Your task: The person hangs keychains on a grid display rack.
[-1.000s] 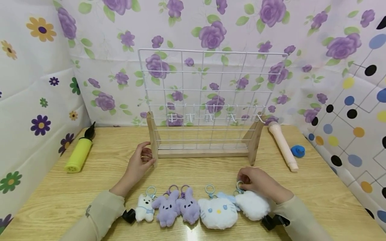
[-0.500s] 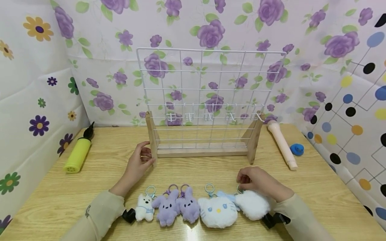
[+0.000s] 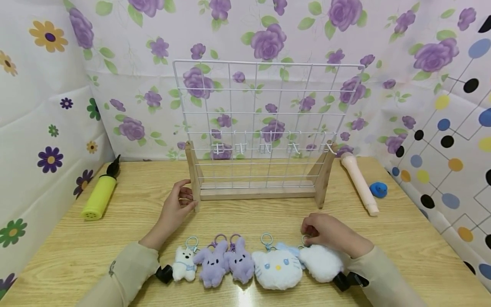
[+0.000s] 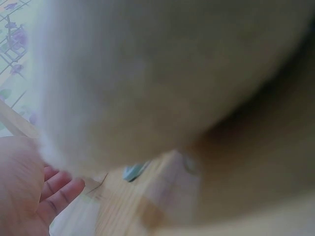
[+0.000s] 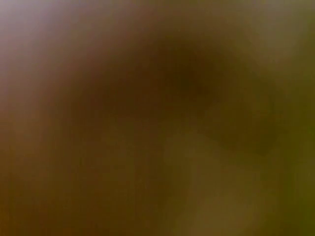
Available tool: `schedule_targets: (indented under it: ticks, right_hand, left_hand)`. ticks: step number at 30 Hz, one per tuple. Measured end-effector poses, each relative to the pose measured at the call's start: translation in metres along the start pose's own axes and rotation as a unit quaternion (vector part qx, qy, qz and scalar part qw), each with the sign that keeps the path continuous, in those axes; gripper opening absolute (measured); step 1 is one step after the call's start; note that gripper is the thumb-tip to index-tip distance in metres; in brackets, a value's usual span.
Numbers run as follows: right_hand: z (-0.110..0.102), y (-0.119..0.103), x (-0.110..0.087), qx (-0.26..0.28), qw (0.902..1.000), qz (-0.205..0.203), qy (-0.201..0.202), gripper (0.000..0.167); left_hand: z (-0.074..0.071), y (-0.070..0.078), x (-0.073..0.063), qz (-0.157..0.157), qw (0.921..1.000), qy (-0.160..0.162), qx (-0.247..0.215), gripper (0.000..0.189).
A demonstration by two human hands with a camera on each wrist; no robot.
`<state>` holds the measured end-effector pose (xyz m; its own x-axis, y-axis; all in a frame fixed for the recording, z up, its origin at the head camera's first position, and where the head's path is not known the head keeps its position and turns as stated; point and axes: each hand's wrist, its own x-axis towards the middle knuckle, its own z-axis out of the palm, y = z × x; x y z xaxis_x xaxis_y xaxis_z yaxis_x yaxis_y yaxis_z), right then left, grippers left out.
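Your R hand (image 3: pixel 330 230) is at the white plush (image 3: pixel 321 263) far R, fingers curled at its ring (image 3: pixel 304 240); ring's partly hidden, so can't tell if that grip pinches it. Plush lies on wood-grain counter (image 3: pixel 245 221), R end of a row nr you: cat-faced plush (image 3: pixel 278 270) just beside it, then 2 purple plushes (image 3: pixel 213 267), then sm. white dog plush (image 3: pixel 184 266). Black block (image 3: pixel 340 281) by your R cuff crowds the plush. Your L hand (image 3: pixel 174 207) touches the L foot of the wire rack (image 3: pixel 257 195), grip relaxed, fingers loosely bent. White hooks (image 3: pixel 265 148) hang on the grid. Yellow pump (image 3: pixel 99 198) far L; pink stick (image 3: pixel 359 183) & blue duck (image 3: pixel 379 190) far R. R wrist view: blur.
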<state>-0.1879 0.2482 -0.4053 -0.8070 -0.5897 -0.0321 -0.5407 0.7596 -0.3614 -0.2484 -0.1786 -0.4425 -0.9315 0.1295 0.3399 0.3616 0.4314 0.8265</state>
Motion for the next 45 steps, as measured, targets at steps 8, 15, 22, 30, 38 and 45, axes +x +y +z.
schedule_targets:
  ticks: [8, 15, 22, 30, 38, 45]
  right_hand:
    - [0.002, -0.003, 0.001, -0.006, 1.0, -0.001, -0.001, 0.011]
    - [0.002, -0.005, 0.0, 0.006, 1.0, -0.006, -0.003, 0.011]
    - [-0.002, -0.004, 0.0, 0.034, 0.9993, -0.015, -0.008, 0.01]
    - [-0.007, -0.001, -0.002, 0.08, 0.9966, 0.001, -0.02, 0.007]
    - [-0.021, -0.003, -0.009, 0.056, 0.9984, 0.003, 0.007, 0.01]
    - [-0.038, -0.011, -0.017, 0.023, 0.9989, -0.003, 0.04, 0.006]
  left_hand:
    - [0.0, -0.003, -0.001, 0.003, 1.0, 0.0, 0.001, 0.063]
    - [0.0, -0.004, -0.001, 0.002, 1.0, -0.001, -0.004, 0.06]
    - [-0.001, -0.002, -0.001, -0.005, 0.9999, -0.001, -0.014, 0.063]
    - [0.001, -0.004, 0.0, -0.007, 0.9999, -0.001, -0.012, 0.063]
    - [0.005, -0.005, 0.001, -0.001, 1.0, 0.002, -0.007, 0.062]
    - [0.003, -0.004, 0.002, -0.003, 1.0, 0.005, 0.001, 0.061]
